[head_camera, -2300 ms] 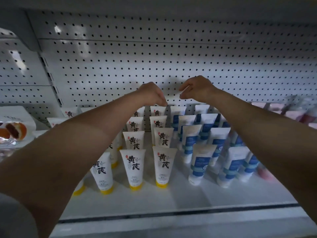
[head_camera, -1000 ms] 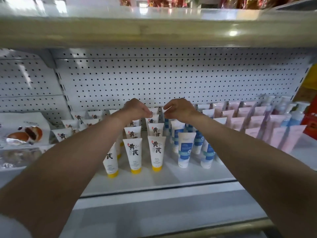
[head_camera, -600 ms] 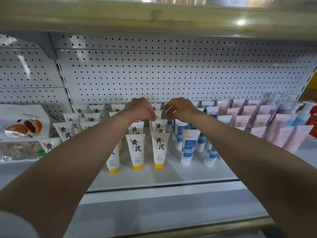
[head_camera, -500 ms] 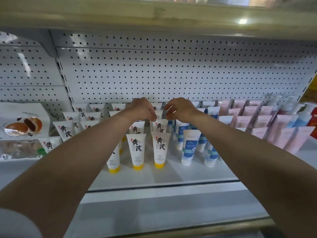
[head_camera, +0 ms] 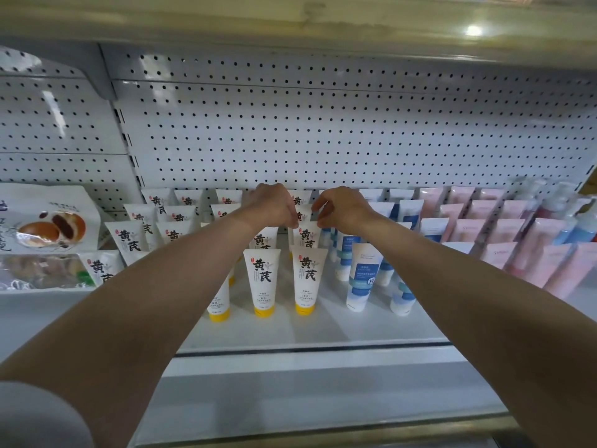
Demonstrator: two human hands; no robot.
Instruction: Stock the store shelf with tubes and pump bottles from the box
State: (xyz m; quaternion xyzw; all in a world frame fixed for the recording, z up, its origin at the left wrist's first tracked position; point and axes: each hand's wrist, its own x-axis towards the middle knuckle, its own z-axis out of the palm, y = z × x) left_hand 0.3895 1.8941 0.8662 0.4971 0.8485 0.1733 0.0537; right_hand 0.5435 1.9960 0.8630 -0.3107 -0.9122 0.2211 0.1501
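Left hand [head_camera: 273, 205]: we reach it deep over the shelf [head_camera: 323, 331]; its fingers [head_camera: 292, 221] are curled down and pinch the top left corner of a yellow tube [head_camera: 307, 236].
Right hand [head_camera: 344, 206]: its fingers [head_camera: 321, 221] are bent in and pinch the top right corner of that same tube, so we hold the crimped top edge between both hands.
Yellow tube: stands upright, cap down, second from the front in its column, directly under our fingers.
Front tube [head_camera: 309, 281]: same white and yellow kind, just below our fingers and nearer to us, upright on its yellow cap.
Other yellow tubes [head_camera: 261, 282]: in columns to the left of our fingers, partly hidden by our left forearm.
Blue tubes [head_camera: 361, 279]: just right of our fingers, under the right forearm, upright in columns.
Pink tubes [head_camera: 504, 231]: further right of the right hand, in rows running back.
Pump bottles [head_camera: 578, 227]: far right, beyond the pink tubes, blurred.
Pegboard [head_camera: 323, 130]: behind our fingers, just beyond the last row of tubes.
Bread bag [head_camera: 48, 221]: far left of the left hand, on the next bay.
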